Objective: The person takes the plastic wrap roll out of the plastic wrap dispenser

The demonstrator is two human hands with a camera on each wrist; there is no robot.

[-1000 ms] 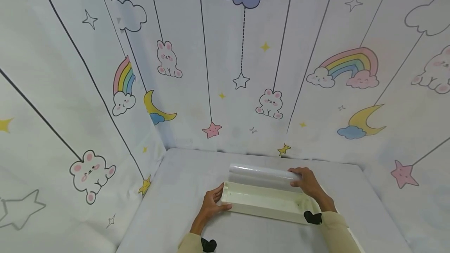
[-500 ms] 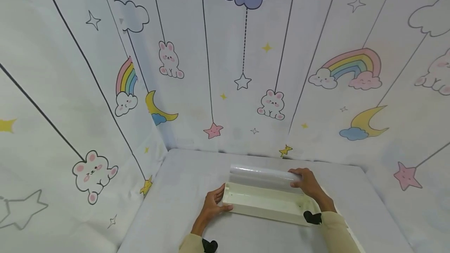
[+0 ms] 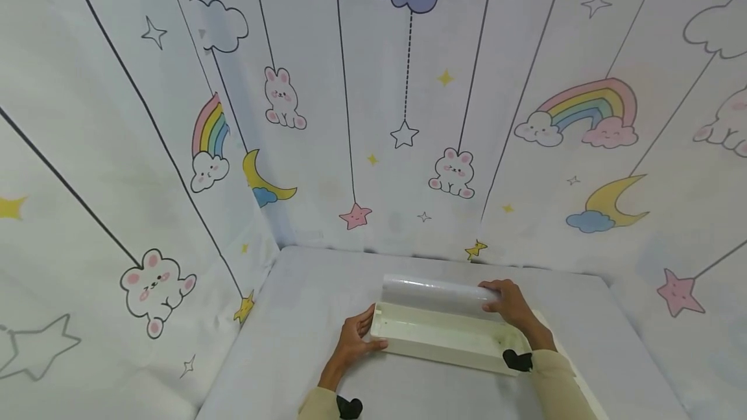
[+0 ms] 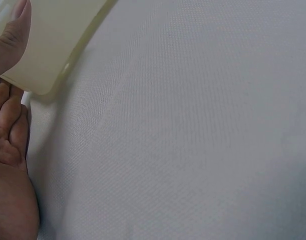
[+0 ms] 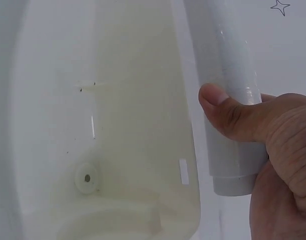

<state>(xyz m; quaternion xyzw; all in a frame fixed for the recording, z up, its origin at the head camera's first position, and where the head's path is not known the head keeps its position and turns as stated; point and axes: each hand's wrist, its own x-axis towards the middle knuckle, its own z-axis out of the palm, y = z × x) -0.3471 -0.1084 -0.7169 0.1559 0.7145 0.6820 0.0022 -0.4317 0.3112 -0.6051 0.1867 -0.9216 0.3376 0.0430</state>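
A long, cream plastic box point(image 3: 443, 354) lies lengthwise on the table, its hollow side up. My left hand point(image 3: 352, 342) grips its left end, the thumb on the near side and the fingers around the end. The left wrist view shows that thumb flat against the cream wall point(image 4: 50, 45). Just behind the box lies a roll of clear plastic film point(image 3: 432, 291). My right hand point(image 3: 513, 306) holds the roll by its right end. In the right wrist view the thumb point(image 5: 228, 117) presses on the film, and the core's end point(image 5: 234, 186) sticks out below.
The white-covered table point(image 3: 309, 290) meets a fabric wall point(image 3: 315, 148) printed with rabbits, stars and rainbows at the back and sides. A pale strip point(image 3: 591, 397) runs beside my right forearm. Inside the box, a small round boss point(image 5: 86, 178) sits near the right end.
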